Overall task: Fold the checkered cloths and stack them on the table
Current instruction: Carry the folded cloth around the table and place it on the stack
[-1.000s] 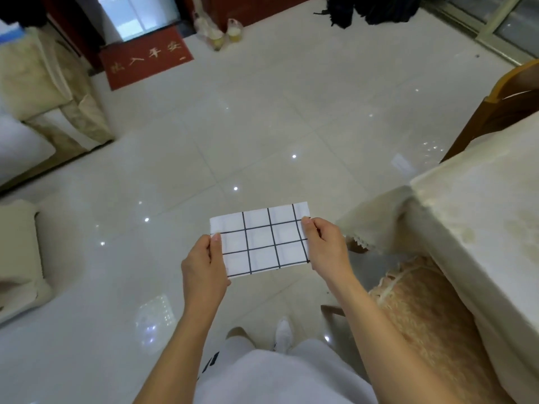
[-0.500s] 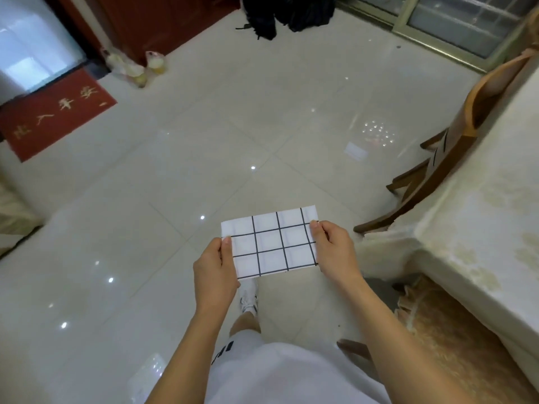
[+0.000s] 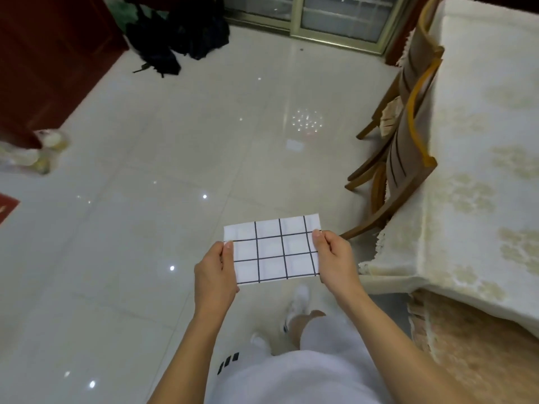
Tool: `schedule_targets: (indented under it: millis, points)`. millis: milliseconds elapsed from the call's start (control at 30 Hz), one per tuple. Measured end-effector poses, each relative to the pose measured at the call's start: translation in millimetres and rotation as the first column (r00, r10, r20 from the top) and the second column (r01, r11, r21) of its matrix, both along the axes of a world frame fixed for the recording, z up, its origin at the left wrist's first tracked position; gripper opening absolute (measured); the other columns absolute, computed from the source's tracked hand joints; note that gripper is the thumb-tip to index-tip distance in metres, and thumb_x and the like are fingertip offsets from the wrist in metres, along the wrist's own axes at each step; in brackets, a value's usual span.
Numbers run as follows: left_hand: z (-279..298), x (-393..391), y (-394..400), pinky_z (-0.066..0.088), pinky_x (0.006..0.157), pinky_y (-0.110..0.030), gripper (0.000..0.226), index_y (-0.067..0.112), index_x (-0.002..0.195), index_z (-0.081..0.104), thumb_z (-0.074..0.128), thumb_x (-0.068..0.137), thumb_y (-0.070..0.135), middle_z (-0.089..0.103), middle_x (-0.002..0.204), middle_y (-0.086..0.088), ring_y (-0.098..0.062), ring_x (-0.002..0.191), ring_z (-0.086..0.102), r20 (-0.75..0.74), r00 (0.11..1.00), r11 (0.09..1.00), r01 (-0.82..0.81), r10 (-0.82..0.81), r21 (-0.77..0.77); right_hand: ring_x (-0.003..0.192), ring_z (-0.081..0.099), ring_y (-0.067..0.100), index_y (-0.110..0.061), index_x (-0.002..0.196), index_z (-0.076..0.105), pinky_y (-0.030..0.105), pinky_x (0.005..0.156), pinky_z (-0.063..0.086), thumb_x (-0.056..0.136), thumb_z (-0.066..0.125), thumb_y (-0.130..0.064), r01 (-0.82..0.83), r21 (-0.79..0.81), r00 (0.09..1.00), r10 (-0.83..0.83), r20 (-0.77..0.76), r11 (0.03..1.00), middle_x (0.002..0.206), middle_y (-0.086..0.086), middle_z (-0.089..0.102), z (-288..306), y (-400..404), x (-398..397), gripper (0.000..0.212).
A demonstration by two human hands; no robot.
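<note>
Head view: a folded checkered cloth, white with a dark grid, is held flat in the air above the tiled floor, just left of the counter with its cream patterned cover; the left hand pinches the cloth's left short edge, thumb on top, and the right hand pinches the right short edge the same way; the hands stand apart with the cloth stretched between them. It looks light, thin and soft, sagging little only because it is pulled taut; released at one end it would likely droop and the layers could slip open; the short edges, where the folded layers are pinched together, seem the best grip. Two wooden chairs stand against the counter; dark bags lie by the far wall.
</note>
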State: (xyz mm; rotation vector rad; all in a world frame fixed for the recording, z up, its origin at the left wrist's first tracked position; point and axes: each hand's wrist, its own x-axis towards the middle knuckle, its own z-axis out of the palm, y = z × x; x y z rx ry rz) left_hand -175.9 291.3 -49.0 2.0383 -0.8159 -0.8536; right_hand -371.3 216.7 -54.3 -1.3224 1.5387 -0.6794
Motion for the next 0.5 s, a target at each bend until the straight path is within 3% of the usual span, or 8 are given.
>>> schedule_targets:
  millis: [200,300,500]
  points:
    - [-3,12,-118,0.049,0.039,-0.024,0.038,0.012,0.074,0.052,0.042,0.106,0.030,0.048,0.062,-0.007,-0.017,0.054,0.047,0.052,0.995,0.996,0.083,-0.082,-0.017,0.056,0.037,0.011,-0.012,0.069,0.048,0.026,0.054,0.034,0.105,0.046,-0.034,0.085,0.010,0.995,-0.086,0.058,0.996,0.057,-0.003,0.039,-8,-99,8,0.042]
    - [-3,13,-188,0.050,0.040,-0.026,0.038,0.013,0.073,0.050,0.041,0.106,0.029,0.047,0.061,-0.004,-0.014,0.050,0.046,0.084,0.989,0.993,0.120,-0.119,-0.006,0.059,0.040,0.014,-0.004,0.076,0.052,0.029,0.055,0.037,0.105,0.045,-0.034,0.104,0.010,0.989,-0.104,0.103,0.995,0.062,0.003,0.043,-14,-164,6,0.042]
    - [6,-7,-337,0.050,0.039,-0.035,0.039,0.007,0.075,0.052,0.042,0.106,0.028,0.050,0.061,-0.008,-0.010,0.048,0.045,0.102,0.986,0.990,0.139,-0.136,-0.021,0.060,0.038,0.013,-0.005,0.071,0.047,0.024,0.056,0.035,0.105,0.047,-0.031,0.147,0.022,0.984,-0.148,0.101,0.989,0.063,0.003,0.039,-10,-310,-13,0.043]
